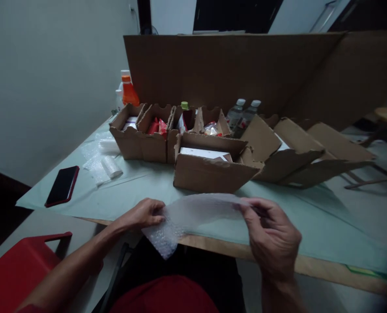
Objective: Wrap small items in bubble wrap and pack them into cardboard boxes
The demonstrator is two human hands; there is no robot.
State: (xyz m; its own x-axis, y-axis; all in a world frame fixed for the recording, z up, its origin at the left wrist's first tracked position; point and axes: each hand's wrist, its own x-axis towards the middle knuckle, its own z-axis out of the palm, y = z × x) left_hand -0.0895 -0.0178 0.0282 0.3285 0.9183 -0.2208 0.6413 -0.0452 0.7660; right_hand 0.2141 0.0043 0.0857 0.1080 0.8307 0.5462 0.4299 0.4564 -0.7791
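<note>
A sheet of bubble wrap (200,213) stretches between my two hands over the table's front edge. My left hand (149,213) pinches its left end, where a corner hangs down. At the right end, my right hand (271,230) grips the sheet between thumb and fingers. Just beyond the sheet stands a cardboard box (209,174) with a white, flat item (203,152) inside. More pieces of bubble wrap (110,167), some rolled, lie on the table to the left.
Open cardboard bins (143,148) with red packets line the back; slanted cardboard bins (300,152) stand at the right. Clear bottles (237,113) and an orange bottle (130,93) are behind. A phone (62,186) lies left on the green-covered table (141,182). A red stool (24,265) stands lower left.
</note>
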